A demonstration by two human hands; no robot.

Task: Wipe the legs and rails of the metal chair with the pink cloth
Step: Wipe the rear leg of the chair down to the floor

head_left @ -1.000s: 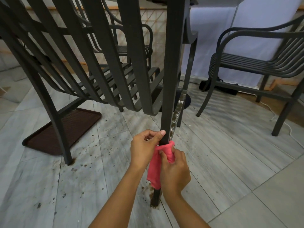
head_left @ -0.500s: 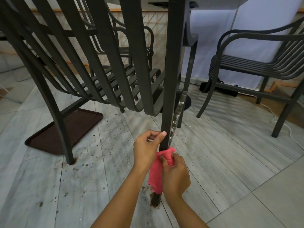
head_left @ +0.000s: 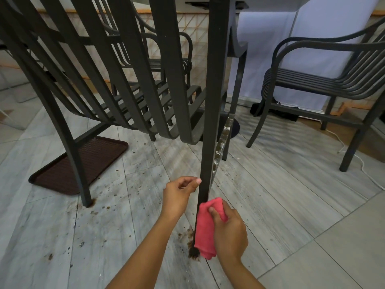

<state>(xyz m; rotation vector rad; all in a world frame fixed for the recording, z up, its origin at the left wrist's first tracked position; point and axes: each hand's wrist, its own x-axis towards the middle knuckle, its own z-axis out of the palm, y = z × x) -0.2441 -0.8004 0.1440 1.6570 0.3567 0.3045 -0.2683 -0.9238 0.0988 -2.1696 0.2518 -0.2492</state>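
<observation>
A dark metal chair fills the upper left, its near leg [head_left: 212, 113] running straight down the middle to a rusty foot on the floor. My right hand [head_left: 229, 232] presses the folded pink cloth [head_left: 205, 228] against the lowest part of that leg. My left hand [head_left: 179, 195] is beside the leg a little higher, fingers curled, thumb tip touching the leg's left side. The curved seat slats [head_left: 129, 84] hang above the hands. Another leg of the same chair [head_left: 68, 155] stands at the left.
A brown tray-like mat [head_left: 81, 165] lies under the chair at left. A second metal chair [head_left: 325, 80] stands at the right, a third behind. A round table base [head_left: 234, 126] and a white cable [head_left: 364, 165] lie on the stained grey plank floor.
My right hand has slid the pink cloth down the leg toward its foot. My left hand has loosened from the leg and now only touches it with the thumb.
</observation>
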